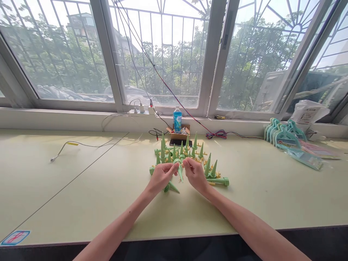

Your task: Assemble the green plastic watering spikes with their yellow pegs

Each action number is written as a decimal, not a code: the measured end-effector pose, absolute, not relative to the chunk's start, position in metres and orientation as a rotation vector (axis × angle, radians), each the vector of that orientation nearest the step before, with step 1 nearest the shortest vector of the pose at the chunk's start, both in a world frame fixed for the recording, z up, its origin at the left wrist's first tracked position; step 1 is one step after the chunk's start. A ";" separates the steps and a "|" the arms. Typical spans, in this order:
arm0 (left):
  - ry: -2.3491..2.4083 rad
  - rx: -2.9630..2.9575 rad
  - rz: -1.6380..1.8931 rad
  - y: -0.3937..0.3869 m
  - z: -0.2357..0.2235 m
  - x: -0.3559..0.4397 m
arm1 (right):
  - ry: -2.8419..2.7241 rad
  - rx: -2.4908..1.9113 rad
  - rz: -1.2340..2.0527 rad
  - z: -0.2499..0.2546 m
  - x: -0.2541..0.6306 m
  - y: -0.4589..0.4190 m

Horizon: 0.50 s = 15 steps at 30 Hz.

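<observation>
Between both hands is a green plastic watering spike (180,173), its tip slanting down toward me. My left hand (164,174) pinches it near its wide collar. My right hand (194,174) is closed in a pinch right beside the collar; a small yellow-orange bit shows at its fingertips, too small to make out fully. Behind and around the hands stand several more green spikes (195,142), points up, with small yellow valve pieces among them. One spike (219,181) lies flat to the right of my right hand, and another (173,186) lies below my left hand.
At the back of the pale table (108,203) a blue bottle (177,120) stands by a small cardboard box (179,135), with a dark phone (181,143) in front. Coiled cable (217,134) lies right of them. Teal hangers (285,134) fill the far right. A white cable (87,145) crosses the left.
</observation>
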<state>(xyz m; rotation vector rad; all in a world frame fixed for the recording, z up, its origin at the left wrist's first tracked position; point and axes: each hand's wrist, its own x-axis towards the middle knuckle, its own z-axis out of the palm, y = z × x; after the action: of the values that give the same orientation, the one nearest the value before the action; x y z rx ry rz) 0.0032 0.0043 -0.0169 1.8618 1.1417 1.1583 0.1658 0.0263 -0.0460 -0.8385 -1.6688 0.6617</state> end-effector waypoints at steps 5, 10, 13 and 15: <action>1.185 1.949 1.218 0.006 -0.020 0.004 | -1.616 -0.852 0.678 -0.048 0.163 0.026; 1.186 2.044 1.338 0.006 -0.023 0.005 | -1.587 -0.882 0.741 -0.048 0.160 0.024; 1.178 2.090 1.365 0.005 -0.022 0.006 | -1.573 -0.897 0.753 -0.049 0.159 0.024; 1.173 2.105 1.367 0.005 -0.021 0.006 | -1.560 -0.906 0.742 -0.050 0.158 0.024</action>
<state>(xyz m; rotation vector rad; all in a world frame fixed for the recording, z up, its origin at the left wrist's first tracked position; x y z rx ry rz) 0.0060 0.0052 -0.0215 2.1054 1.1731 1.3674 0.1582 0.0244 -0.0498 -0.9057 -1.5604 0.7415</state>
